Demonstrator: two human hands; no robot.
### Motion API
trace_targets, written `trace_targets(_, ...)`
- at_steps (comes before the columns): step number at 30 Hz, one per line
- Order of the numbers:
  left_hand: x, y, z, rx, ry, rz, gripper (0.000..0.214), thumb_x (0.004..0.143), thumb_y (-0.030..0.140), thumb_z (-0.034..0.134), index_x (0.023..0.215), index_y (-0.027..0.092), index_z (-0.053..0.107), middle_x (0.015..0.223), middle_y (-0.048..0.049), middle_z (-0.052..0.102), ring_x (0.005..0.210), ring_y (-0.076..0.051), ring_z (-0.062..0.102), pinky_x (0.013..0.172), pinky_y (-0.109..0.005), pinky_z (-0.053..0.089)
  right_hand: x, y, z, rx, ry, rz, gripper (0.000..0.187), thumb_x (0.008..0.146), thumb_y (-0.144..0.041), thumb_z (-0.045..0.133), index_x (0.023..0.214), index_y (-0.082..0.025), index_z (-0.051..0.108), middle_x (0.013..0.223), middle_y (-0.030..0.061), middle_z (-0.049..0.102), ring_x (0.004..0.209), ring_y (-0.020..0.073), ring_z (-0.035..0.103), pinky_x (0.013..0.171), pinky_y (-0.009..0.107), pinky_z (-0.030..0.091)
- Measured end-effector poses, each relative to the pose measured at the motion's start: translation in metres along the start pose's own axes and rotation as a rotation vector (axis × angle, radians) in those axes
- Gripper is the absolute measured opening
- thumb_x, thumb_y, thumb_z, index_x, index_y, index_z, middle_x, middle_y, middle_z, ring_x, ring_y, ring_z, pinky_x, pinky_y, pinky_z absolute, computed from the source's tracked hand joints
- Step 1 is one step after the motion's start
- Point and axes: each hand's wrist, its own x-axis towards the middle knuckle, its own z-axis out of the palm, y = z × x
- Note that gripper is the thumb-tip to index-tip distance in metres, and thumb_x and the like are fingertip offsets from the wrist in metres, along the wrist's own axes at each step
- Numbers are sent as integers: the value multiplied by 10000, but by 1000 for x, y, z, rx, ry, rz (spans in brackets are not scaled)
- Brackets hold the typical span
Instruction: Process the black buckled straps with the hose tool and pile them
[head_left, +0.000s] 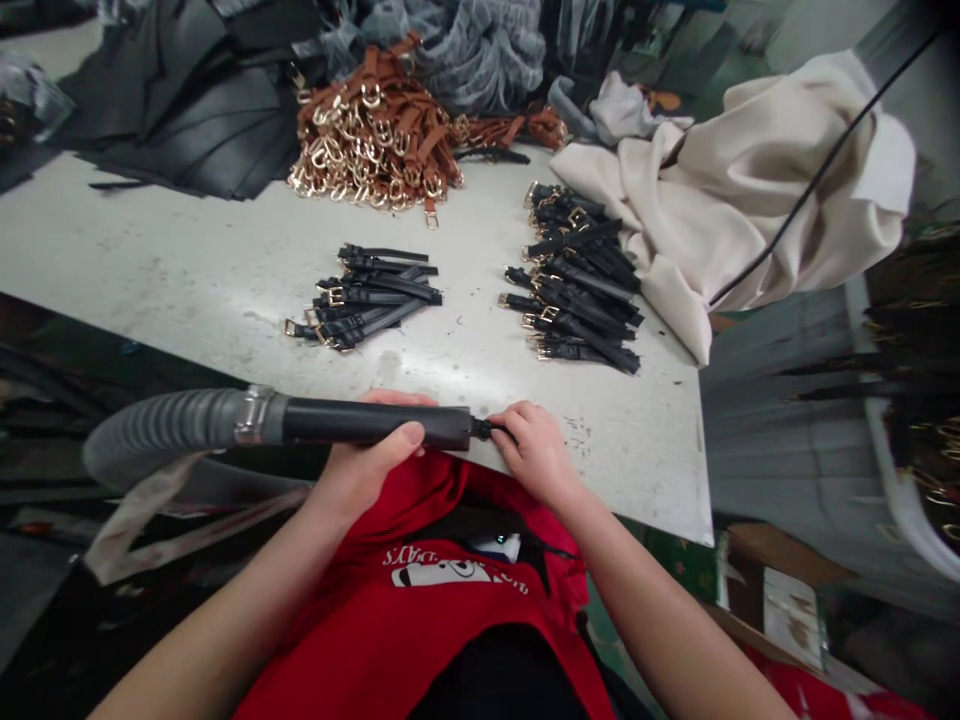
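Observation:
My left hand is wrapped round a black tube nozzle, its thumb lying along the top. A grey ribbed hose joins the nozzle's left end through a metal clamp. At the nozzle's open right end, my right hand pinches a small black strap, whose end sits at the opening. Most of that strap is hidden by my fingers. Beyond my hands lie a smaller pile of black buckle straps and, farther right, a larger pile of black straps.
Brown straps with gold buckles are heaped at the back of the white table. Black sheet pieces lie at back left. Cream fabric drapes over the right side, with a thin black cord crossing it. A cardboard box stands below right.

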Motion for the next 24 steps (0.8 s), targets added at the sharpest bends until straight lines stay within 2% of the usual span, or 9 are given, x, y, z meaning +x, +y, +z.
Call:
trace_targets(3,7,-9,7,-45,-81,-36,290,652,353,810,864,210,672,944,-67,738,709,-197,665,599,-303,546,1,1,3,-3,-2,10,182,933,-215,511,992,-199,683,933,90,646,916,248,577,798,379,421)
trace_targets(6,13,-5,4,-55,-55,-79,320,615,385,824,820,202,659,881,-71,739,669,-202,656,525,-286,525,0,0,5,11,25,9,204,935,-199,482,1030,-185,661,964,103,656,923,253,578,811,386,422)
trace_targets(9,13,2,4,-11,-39,-39,316,624,392,819,812,202,649,858,-60,743,636,-185,647,519,-277,516,-2,0,7,38,86,17,263,928,-165,434,1107,-168,626,956,110,658,900,251,582,809,394,428)
trace_targets(14,11,2,14,182,-242,17,258,683,340,798,864,201,677,958,-62,746,813,-211,679,707,-315,550,-1,0,11,54,132,34,329,929,-138,378,1181,-147,589,923,112,659,863,246,587,801,390,443)
trace_targets(18,14,1,16,197,-229,2,228,734,343,763,909,222,681,982,-54,746,814,-217,678,751,-344,548,-1,-1,12,39,129,33,334,940,-144,365,1187,-135,590,943,122,664,870,248,593,807,393,451)
trace_targets(24,14,8,19,250,-230,3,238,696,343,784,859,211,672,947,-52,741,872,-237,677,806,-357,542,0,-1,12,22,141,46,337,945,-138,353,1182,-135,593,941,120,669,866,243,596,806,387,450)
